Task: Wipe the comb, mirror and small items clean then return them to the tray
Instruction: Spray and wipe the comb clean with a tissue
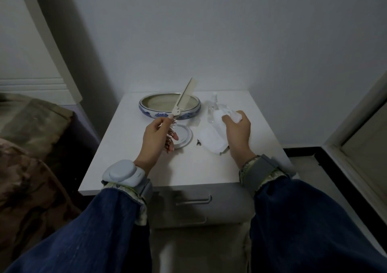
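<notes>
My left hand (156, 134) grips the lower, brush end of a cream folding comb (184, 97), whose toothed blade points up and away over the tray. The tray (146, 109) is an oval blue-and-white ceramic dish at the back of the white nightstand, with nothing visible inside. A round white mirror (185, 136) lies flat just right of my left hand. My right hand (237, 130) holds a white wipe (213, 138) that hangs down to the tabletop. A small dark item (198, 142) lies between the mirror and the wipe.
A clear spray bottle (212, 110) stands behind the wipe, right of the tray. The white nightstand (188, 168) has a drawer handle (193, 201) below its front edge. A bed with a camouflage cover (27, 147) lies to the left. Walls stand close behind and to the right.
</notes>
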`<state>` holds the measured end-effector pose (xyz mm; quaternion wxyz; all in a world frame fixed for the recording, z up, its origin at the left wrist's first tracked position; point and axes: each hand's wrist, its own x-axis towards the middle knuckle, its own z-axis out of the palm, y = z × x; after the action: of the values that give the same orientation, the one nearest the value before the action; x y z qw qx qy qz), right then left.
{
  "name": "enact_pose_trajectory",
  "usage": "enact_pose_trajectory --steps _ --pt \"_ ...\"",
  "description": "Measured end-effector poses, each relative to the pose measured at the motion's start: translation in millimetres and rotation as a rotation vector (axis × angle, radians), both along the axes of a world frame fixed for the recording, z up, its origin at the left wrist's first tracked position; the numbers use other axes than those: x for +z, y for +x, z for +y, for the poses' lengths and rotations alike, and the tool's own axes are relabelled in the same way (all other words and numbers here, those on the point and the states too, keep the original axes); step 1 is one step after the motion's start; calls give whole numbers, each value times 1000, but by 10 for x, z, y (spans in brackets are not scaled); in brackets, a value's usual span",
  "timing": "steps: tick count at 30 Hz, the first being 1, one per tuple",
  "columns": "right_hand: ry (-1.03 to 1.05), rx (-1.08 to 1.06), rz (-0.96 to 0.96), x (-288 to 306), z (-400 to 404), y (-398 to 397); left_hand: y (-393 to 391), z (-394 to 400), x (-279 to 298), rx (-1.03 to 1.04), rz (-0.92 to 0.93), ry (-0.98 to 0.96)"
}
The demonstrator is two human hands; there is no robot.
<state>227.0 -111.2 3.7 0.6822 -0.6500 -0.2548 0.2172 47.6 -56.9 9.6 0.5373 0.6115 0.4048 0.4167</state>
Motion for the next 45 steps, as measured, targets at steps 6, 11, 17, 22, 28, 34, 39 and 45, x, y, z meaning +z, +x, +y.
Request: enact_pose_trajectory --steps 6,11,17,22,28,34,39,45 --pt "9 10 51 22 -34 -1 -12 -30 4 -21 4 -44" --pt "31 4 124 52 -40 10 -14 -58 24 -57 23 -72" --pt "54 60 373 110 -51 30 -42 -87 48 -146 14 -66" --pt "42 88 452 135 -57 34 -97 -74 46 -189 73 -53" --pt "64 141 483 169 -59 -4 -198 -42 34 -205 112 -61" --pt "108 189 557 169 -44 -21 -270 -53 56 -229 136 -81" --pt "202 207 686 130 -31 23 -274 -45 26 -235 138 -74" --pt "81 269 527 115 -53 -13 -276 -32 11 -243 137 -88"
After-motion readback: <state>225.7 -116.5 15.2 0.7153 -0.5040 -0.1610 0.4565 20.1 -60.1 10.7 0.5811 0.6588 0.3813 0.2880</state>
